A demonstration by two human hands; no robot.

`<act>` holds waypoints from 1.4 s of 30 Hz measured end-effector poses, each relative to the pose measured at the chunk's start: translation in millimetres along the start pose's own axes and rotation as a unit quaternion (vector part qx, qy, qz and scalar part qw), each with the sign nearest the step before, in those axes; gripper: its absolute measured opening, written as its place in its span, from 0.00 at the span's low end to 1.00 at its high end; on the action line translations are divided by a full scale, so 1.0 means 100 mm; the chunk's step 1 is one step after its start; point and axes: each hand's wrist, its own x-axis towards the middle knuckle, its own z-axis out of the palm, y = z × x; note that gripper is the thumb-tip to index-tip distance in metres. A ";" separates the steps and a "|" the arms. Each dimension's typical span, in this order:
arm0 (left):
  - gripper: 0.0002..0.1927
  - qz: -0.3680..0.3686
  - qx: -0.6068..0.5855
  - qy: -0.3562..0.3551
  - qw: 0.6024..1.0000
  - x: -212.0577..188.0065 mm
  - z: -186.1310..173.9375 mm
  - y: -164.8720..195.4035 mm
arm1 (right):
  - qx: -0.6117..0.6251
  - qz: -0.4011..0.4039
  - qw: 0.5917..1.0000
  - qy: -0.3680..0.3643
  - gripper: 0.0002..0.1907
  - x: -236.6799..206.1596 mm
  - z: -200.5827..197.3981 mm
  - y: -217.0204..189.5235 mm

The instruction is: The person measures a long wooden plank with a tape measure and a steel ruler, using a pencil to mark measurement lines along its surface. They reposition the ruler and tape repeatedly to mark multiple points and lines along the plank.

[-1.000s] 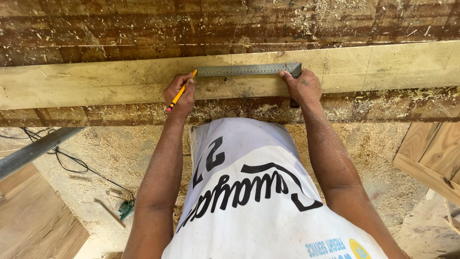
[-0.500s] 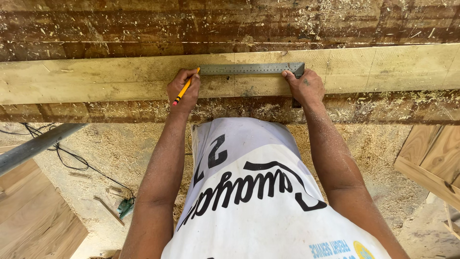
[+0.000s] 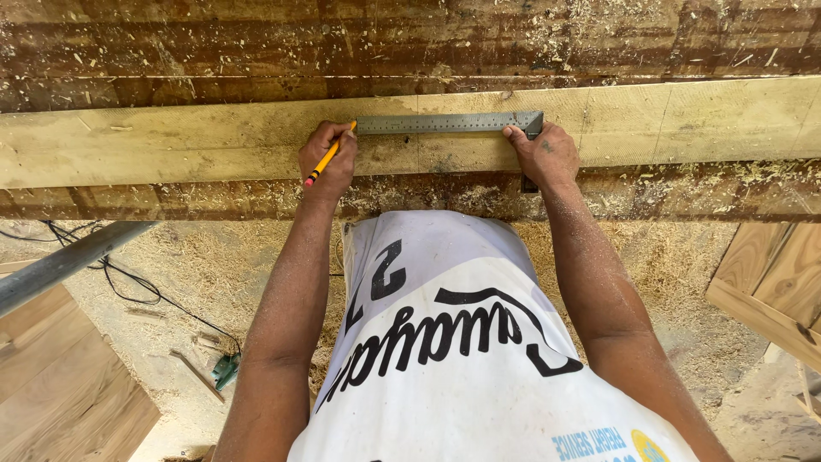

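Note:
A long pale wooden plank (image 3: pixel 684 124) lies across a dark workbench covered in sawdust. A grey metal square (image 3: pixel 445 123) rests flat along the plank's top face. My left hand (image 3: pixel 327 162) grips a yellow pencil (image 3: pixel 329 155) with a red end, its tip at the left end of the square's blade. My right hand (image 3: pixel 542 154) presses down on the right end of the square, fingers over its corner. The square's stock hangs down over the plank's near edge, mostly hidden by that hand.
Dark workbench boards (image 3: pixel 410 43) run behind the plank. Below, the floor is thick with wood shavings (image 3: pixel 197 257). A grey metal bar (image 3: pixel 68 261) and black cables lie at left, a small green tool (image 3: pixel 225 370) on the floor, wooden boards (image 3: pixel 770 282) at right.
Both hands and the square stay in nearly the same spot on the plank; the view has shifted only slightly.

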 end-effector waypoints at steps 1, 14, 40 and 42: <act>0.06 0.001 0.004 0.001 1.000 0.00 0.00 -0.01 | 0.001 -0.006 1.000 0.007 0.42 0.00 0.00 0.00; 0.05 -0.013 0.009 -0.009 1.000 0.02 0.05 -0.09 | 0.005 0.008 1.000 -0.002 0.41 -0.02 -0.04 -0.03; 0.05 0.033 -0.010 0.014 0.999 -0.03 0.10 -0.05 | 0.146 0.016 0.989 0.035 0.32 -0.11 0.01 0.05; 0.04 0.031 -0.012 0.009 0.999 -0.03 0.09 -0.04 | 0.126 0.009 0.991 0.042 0.32 -0.11 -0.01 0.04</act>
